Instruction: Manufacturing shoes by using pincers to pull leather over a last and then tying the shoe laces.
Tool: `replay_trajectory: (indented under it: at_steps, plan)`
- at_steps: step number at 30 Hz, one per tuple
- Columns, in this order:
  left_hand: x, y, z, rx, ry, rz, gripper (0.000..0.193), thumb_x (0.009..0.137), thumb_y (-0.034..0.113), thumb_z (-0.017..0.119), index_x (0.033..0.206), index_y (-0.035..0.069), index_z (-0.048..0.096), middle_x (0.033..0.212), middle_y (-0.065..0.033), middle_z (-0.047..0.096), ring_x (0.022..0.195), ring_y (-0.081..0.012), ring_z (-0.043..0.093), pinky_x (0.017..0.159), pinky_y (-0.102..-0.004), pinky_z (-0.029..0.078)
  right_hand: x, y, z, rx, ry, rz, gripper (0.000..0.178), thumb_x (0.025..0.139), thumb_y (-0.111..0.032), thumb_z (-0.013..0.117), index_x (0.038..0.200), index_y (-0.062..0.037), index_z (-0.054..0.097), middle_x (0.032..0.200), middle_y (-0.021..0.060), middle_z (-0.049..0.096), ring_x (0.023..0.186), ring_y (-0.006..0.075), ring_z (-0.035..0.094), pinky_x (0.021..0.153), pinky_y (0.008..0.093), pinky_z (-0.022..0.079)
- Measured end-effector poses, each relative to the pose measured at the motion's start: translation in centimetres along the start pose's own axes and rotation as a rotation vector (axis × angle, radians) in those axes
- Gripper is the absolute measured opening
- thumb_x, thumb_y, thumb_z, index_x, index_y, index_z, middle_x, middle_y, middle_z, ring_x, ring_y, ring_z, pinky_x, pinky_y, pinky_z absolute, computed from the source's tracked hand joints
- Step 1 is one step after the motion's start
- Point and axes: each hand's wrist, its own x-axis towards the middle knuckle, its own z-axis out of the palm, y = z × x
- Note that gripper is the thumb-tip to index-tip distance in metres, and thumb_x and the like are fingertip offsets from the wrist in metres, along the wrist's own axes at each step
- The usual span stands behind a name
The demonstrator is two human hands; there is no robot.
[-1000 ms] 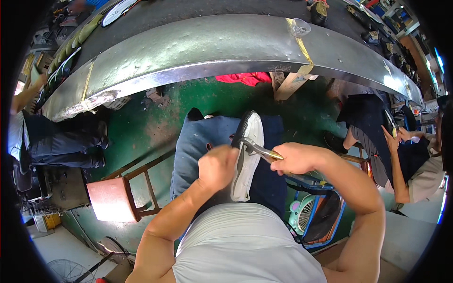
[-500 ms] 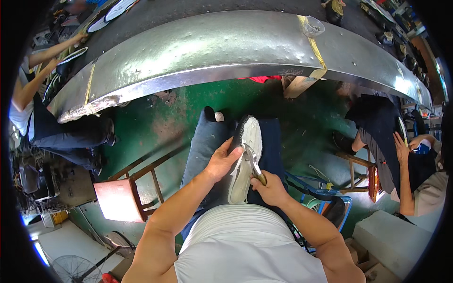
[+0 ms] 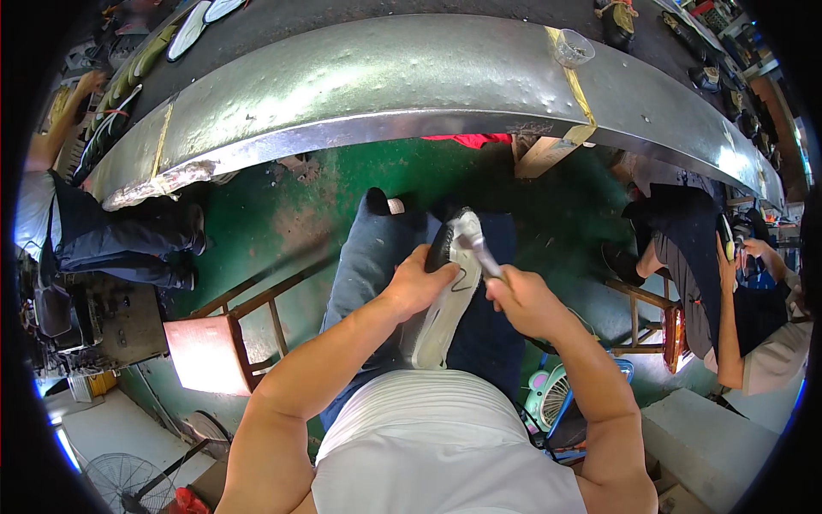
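Observation:
An upside-down shoe (image 3: 451,310), pale on its underside and dark along the toe's edge, lies lengthwise across my lap. My left hand (image 3: 419,281) is closed round its side, the thumb on the pale underside. A thin dark curved line shows beside that thumb. My right hand (image 3: 524,300) grips a pair of metal pincers (image 3: 481,251) by the handles. Their head is over the toe, smeared by motion, so I cannot tell whether it touches. Under the shoe, dark blue cloth (image 3: 349,265) covers my legs.
Ahead runs a metal-edged bench (image 3: 368,81) with a clear plastic cup (image 3: 573,49) and shoes on top. A stool (image 3: 205,354) is at my left; a green fan (image 3: 548,398) stands at my right. One co-worker (image 3: 116,236) is far left, another (image 3: 736,300) far right, holding a shoe.
The pincers have moved forward to the toe, and my right hand has turned and shifted right. My left hand has slid slightly along the shoe. The left co-worker's arms have moved.

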Motion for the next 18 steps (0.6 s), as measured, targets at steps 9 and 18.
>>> replay_trajectory:
  at_steps: [9, 18]
  plan:
    - [1.3, 1.2, -2.7, -0.061, -0.275, -0.174, 0.079, 0.084, 0.04, 0.077, 0.139, -0.005, 0.042, 0.131, -0.0213, 0.058, 0.115, -0.0294, 0.061, 0.096, -0.042, 0.051, -4.5, -1.4, -0.8, -0.209, -0.364, 0.004, 0.037, 0.093, -0.018, 0.061, 0.123, 0.0019, 0.057, 0.095, 0.0212, 0.068, 0.089, 0.0403, 0.066, 0.081, 0.0443, 0.052]
    - [0.7, 1.5, -2.2, -0.003, -0.287, -0.207, 0.086, 0.085, 0.04, 0.077, 0.144, -0.007, 0.034, 0.135, -0.0214, 0.055, 0.121, -0.0304, 0.058, 0.099, -0.0436, 0.049, -2.5, -5.5, 2.0, -0.81, -0.322, -0.075, 0.029, 0.093, -0.019, 0.061, 0.107, 0.0064, 0.058, 0.093, 0.0204, 0.068, 0.082, 0.041, 0.066, 0.074, 0.0471, 0.055]
